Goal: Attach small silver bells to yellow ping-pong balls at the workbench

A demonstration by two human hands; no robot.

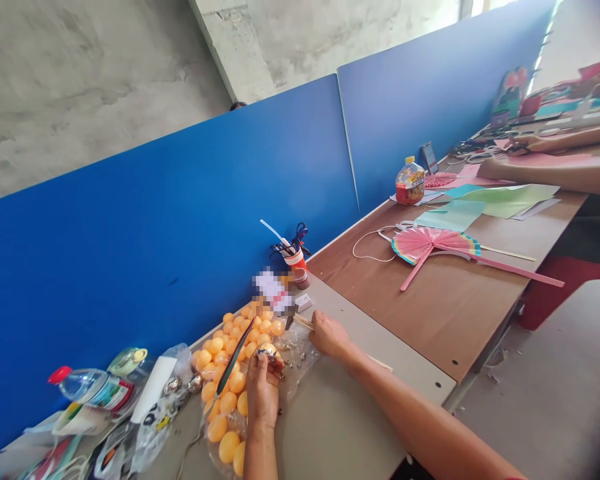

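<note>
My left hand [263, 393] is closed around a shiny silver ball [267, 351], which shows above the fingertips. To its right, my right hand [330, 335] is wrapped around the pale wooden handle of what looks like a small hammer [303, 321]. The hammer's dark head points toward the partition, apart from the ball. Many orange balls [229, 403] lie in clear plastic beside and beyond my left hand. A dark, slender tool [235, 357] rests across them. Small metallic bits [291, 364] are scattered on the plastic between my hands.
At left stand a red-capped bottle [94, 388], plastic bags and more silver balls [195, 383]. A cup of tools [296, 259] is by the blue partition [170, 247]. A pink paper fan [433, 245] and a juice bottle [410, 183] lie rightward, near other people's arms.
</note>
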